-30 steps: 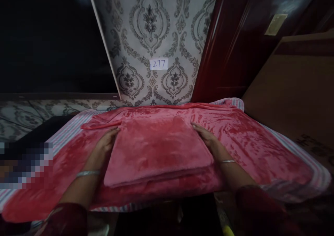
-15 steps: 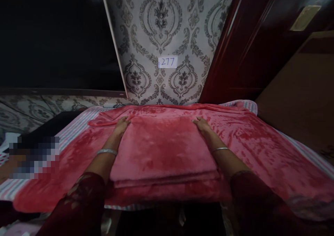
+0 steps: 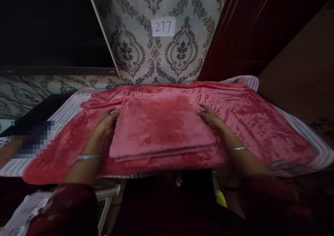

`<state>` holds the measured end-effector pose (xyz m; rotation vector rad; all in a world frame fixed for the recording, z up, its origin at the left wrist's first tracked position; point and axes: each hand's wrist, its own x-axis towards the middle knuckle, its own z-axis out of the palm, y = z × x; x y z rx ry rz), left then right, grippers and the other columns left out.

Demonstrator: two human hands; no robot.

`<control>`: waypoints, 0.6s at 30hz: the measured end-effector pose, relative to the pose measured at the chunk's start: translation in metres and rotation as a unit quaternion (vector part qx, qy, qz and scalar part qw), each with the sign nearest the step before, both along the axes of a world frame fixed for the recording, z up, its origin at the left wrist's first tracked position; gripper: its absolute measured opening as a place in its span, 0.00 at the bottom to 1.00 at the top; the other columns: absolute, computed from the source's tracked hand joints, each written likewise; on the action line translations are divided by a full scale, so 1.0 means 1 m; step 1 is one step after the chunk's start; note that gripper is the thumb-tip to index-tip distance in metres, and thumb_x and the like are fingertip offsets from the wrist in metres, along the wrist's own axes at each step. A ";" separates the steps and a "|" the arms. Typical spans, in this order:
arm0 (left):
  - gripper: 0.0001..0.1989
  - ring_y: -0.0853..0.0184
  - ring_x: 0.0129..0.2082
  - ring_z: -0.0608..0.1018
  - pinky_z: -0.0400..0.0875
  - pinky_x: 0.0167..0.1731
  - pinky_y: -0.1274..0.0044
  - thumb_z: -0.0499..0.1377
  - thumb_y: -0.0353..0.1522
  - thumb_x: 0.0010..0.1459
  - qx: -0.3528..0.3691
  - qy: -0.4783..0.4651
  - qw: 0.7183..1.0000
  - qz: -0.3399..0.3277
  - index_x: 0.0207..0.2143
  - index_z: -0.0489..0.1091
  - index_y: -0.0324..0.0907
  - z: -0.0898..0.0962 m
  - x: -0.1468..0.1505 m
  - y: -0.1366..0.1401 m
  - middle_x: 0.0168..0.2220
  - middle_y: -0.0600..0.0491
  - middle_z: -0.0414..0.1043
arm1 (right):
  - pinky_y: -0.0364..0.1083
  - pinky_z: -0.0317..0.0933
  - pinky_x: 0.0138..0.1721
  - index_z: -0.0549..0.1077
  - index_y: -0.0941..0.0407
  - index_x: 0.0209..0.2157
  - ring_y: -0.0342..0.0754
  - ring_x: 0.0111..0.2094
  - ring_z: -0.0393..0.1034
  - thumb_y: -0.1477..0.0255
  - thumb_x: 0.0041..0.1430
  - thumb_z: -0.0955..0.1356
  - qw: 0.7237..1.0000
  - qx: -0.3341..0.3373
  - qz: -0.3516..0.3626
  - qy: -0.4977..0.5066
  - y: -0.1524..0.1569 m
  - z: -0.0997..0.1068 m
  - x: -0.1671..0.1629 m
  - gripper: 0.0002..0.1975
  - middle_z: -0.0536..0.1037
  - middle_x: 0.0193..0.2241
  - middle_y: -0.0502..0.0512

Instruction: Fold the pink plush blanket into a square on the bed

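Head view: folded cloth [image 3: 161, 124] flat at the middle of the red spread [image 3: 250, 128], near its front edge, with striped cloth [image 3: 65, 112] beneath. Left hand [image 3: 105, 122] and right hand [image 3: 212, 118] well apart, at opposite sides, fingers spread, clamped on nothing; contact unclear. Folding apparently done, in stacked layers; front layers slightly uneven, so perhaps only squaring up remaining.
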<state>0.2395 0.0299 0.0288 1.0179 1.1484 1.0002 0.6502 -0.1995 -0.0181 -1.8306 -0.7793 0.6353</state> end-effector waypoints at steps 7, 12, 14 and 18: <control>0.37 0.61 0.35 0.80 0.75 0.32 0.75 0.71 0.40 0.48 0.073 0.131 0.987 -0.058 0.60 0.67 0.46 -0.024 -0.043 -0.084 0.40 0.51 0.77 | 0.59 0.59 0.65 0.66 0.52 0.66 0.59 0.64 0.64 0.52 0.55 0.73 0.996 0.055 0.047 -0.056 -0.075 -0.021 -0.032 0.40 0.72 0.63 0.60; 0.30 0.57 0.46 0.78 0.74 0.44 0.70 0.66 0.38 0.52 0.215 0.269 0.939 -0.027 0.58 0.68 0.45 -0.044 -0.039 -0.089 0.44 0.49 0.76 | 0.58 0.59 0.65 0.68 0.56 0.64 0.57 0.61 0.68 0.51 0.58 0.69 0.990 0.093 -0.020 -0.100 -0.074 -0.035 -0.054 0.37 0.75 0.60 0.61; 0.29 0.59 0.42 0.78 0.74 0.42 0.71 0.62 0.40 0.55 0.229 0.288 0.929 -0.035 0.59 0.68 0.43 -0.049 -0.043 -0.091 0.41 0.49 0.76 | 0.58 0.61 0.64 0.70 0.58 0.62 0.58 0.59 0.70 0.50 0.59 0.67 0.988 0.085 -0.045 -0.122 -0.080 -0.037 -0.060 0.35 0.77 0.58 0.63; 0.24 0.57 0.35 0.78 0.70 0.34 0.72 0.59 0.48 0.56 0.226 0.387 0.893 -0.043 0.50 0.73 0.43 -0.047 -0.057 -0.104 0.32 0.51 0.75 | 0.60 0.63 0.61 0.72 0.59 0.60 0.62 0.56 0.72 0.49 0.60 0.65 0.981 0.014 -0.069 -0.181 -0.101 -0.037 -0.066 0.35 0.77 0.56 0.66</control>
